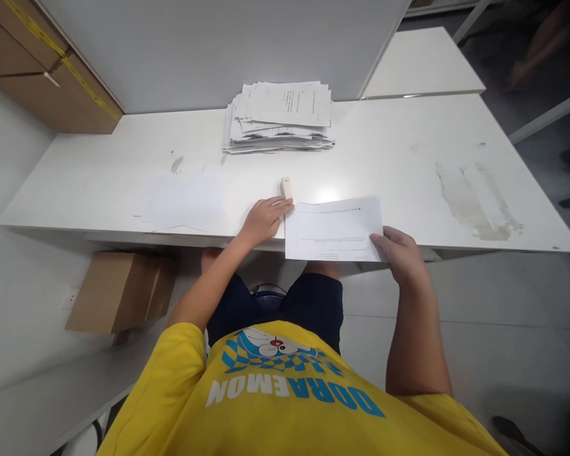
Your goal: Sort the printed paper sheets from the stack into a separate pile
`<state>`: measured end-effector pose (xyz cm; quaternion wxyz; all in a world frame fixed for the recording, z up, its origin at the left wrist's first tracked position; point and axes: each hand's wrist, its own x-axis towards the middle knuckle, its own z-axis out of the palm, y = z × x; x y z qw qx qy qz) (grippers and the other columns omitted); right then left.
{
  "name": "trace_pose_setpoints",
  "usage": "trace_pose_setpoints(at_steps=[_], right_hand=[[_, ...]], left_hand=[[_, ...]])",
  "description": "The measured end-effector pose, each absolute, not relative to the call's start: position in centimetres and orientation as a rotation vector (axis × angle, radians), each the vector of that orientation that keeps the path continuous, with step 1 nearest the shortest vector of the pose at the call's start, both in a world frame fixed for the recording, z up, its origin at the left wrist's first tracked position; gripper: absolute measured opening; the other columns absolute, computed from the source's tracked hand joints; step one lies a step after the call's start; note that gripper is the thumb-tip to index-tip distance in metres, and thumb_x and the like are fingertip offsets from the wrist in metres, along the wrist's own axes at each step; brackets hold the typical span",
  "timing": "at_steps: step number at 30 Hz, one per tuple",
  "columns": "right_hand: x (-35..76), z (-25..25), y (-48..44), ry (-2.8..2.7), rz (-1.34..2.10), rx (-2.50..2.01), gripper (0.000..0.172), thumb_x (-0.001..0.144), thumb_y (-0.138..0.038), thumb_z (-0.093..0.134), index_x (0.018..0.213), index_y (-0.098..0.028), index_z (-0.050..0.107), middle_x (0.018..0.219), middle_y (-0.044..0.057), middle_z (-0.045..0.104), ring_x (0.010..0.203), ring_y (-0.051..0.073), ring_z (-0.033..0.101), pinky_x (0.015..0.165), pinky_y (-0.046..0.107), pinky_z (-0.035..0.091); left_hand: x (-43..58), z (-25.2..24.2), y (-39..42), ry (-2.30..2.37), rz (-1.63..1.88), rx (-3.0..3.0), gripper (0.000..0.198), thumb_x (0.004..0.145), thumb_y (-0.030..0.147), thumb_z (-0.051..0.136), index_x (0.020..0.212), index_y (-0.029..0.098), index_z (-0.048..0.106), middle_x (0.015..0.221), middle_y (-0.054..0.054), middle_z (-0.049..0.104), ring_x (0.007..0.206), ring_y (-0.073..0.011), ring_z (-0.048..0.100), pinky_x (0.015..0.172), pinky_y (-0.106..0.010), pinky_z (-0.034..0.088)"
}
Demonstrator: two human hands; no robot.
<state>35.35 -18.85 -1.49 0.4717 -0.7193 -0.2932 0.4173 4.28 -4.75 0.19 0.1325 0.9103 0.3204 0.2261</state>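
A small cream stapler (287,188) lies on the white table, its near end under the fingertips of my left hand (265,220). That hand's fingers are drawn together over it, and the thumb is partly hidden. Beside the stapler, the corner of a printed sheet of paper (332,228) meets my fingertips; whether it sits inside the stapler's jaw I cannot tell. My right hand (401,252) pinches the sheet's right edge, thumb on top and fingers mostly underneath. The paper reaches over the table's front edge. I cannot tell if it is one sheet or several.
A thick stack of printed papers (285,117) stands at the back of the table (384,152), against a grey panel (228,50). Blank-looking white paper (183,199) lies at left. Cardboard boxes (76,88) rise at the back left, and another box (109,291) is below the table.
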Motion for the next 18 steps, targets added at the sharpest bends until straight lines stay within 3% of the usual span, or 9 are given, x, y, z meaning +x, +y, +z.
trace_pose_setpoints(at_steps=[7,13,18], right_hand=[[36.2,0.9,-17.2,-0.634,0.761,-1.636,0.018,0.06,-0.035,0.074,0.075,-0.025,0.071,0.069,0.0,0.067,0.067,0.02,0.062,0.065,0.034,0.054],[34.9,4.8,-7.3,-0.601,0.641,-1.374,0.005,0.064,-0.019,0.062,0.064,-0.02,0.056,0.059,-0.002,0.049,0.058,0.013,0.049,0.057,0.026,0.045],[31.6,6.5,5.4,-0.73,0.633,-1.543,0.02,0.076,0.001,0.042,0.075,-0.016,0.053,0.06,-0.006,0.038,0.053,0.008,0.034,0.056,0.024,0.039]], left_hand=[[4.2,-0.4,-5.2,0.84,0.771,2.717,0.052,0.083,0.004,0.046,0.131,0.015,0.061,0.14,-0.014,0.064,0.137,-0.0257,0.055,0.105,-0.047,0.049],[4.3,-0.2,-5.6,0.847,0.789,2.739,0.049,0.086,0.007,0.047,0.133,0.015,0.059,0.139,-0.015,0.064,0.13,-0.0266,0.06,0.103,-0.047,0.052],[4.3,-0.1,-5.9,0.921,0.774,2.807,0.051,0.089,0.01,0.047,0.139,0.018,0.056,0.144,-0.011,0.061,0.148,-0.0324,0.04,0.115,-0.056,0.04]])
